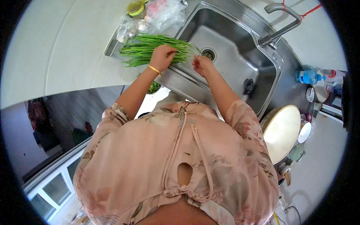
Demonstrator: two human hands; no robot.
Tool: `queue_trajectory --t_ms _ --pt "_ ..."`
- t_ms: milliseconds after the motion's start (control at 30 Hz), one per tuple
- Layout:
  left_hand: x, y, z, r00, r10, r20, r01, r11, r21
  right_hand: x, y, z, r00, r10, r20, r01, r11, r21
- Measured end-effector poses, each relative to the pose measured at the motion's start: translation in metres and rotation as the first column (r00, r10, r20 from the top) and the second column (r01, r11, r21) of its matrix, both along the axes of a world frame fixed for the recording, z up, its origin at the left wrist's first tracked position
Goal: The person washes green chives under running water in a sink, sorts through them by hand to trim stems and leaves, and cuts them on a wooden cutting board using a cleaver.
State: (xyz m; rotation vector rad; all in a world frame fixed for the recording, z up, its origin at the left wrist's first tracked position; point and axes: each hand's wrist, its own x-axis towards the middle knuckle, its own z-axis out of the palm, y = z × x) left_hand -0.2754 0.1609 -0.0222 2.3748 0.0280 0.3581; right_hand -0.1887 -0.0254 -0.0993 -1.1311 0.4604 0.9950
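Note:
A bunch of long green garlic chives (144,50) lies across the counter, its pale ends reaching over the left rim of the steel sink (236,48). My left hand (163,57), with a yellow bangle at the wrist, rests on the bunch with its fingers curled in on some stalks. Over the sink, close to the drain (208,54), my right hand (202,65) has its fingertips pinched at the thin end of a chive. Its other fingers are curled.
Clear plastic bags (165,17) and a jar with a yellow lid (136,9) sit behind the chives. A dark scouring pad (248,86) lies in the sink, below the faucet (281,32). Blue bottle (309,77) and large pale basin (283,131) stand right. Cut greens (153,87) show below the counter.

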Motion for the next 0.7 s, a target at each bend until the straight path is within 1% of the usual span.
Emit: queue_trajectory --t_ms 33,67,133,167,233,300,333,400,433,533,633,700 --pt "0.005 0.003 0.000 0.999 -0.013 -0.038 0.011 0.999 -0.050 0.002 0.001 -0.002 0.998 0.018 0.058 -0.018 1.000 -0.005" --pt "0.009 0.007 -0.002 0.997 -0.026 -0.074 0.018 0.995 -0.103 0.001 0.001 -0.003 0.993 0.020 0.119 -0.012 0.998 -0.066" --pt "0.020 0.021 -0.009 0.990 -0.134 -0.036 0.135 0.990 0.025 -0.004 0.004 0.032 0.969 0.039 0.244 0.008 0.982 -0.189" --pt "0.024 0.027 -0.013 0.982 -0.190 -0.021 0.191 0.978 0.089 -0.006 0.006 0.042 0.936 0.078 0.344 0.009 0.969 -0.245" --pt "0.033 0.033 -0.014 0.956 -0.293 -0.015 0.291 0.944 0.157 -0.011 0.012 0.058 0.838 0.168 0.519 0.032 0.934 -0.355" --pt "0.043 0.034 -0.018 0.922 -0.387 -0.012 0.379 0.895 0.234 -0.014 0.013 0.073 0.723 0.351 0.596 -0.056 0.889 -0.455" --pt "0.048 0.034 -0.020 0.907 -0.418 -0.050 0.413 0.861 0.296 -0.017 0.014 0.078 0.652 0.437 0.619 -0.094 0.857 -0.506" --pt "0.055 0.033 -0.026 0.873 -0.472 -0.125 0.479 0.776 0.410 -0.023 0.017 0.084 0.574 0.460 0.677 -0.036 0.840 -0.541" --pt "0.058 0.034 -0.032 0.863 -0.486 -0.141 0.496 0.761 0.417 -0.026 0.017 0.088 0.531 0.476 0.701 -0.009 0.831 -0.557" --pt "0.064 0.033 -0.036 0.870 -0.489 -0.062 0.458 0.754 0.471 -0.033 0.016 0.103 0.648 0.353 0.675 0.046 0.866 -0.497" --pt "0.066 0.040 -0.023 0.893 -0.448 -0.036 0.437 0.847 0.302 -0.036 0.014 0.130 0.787 0.184 0.589 0.038 0.938 -0.344" --pt "0.057 0.046 -0.001 0.929 -0.364 -0.071 0.366 0.931 0.010 -0.038 0.015 0.137 0.834 0.124 0.538 0.001 0.974 -0.227"
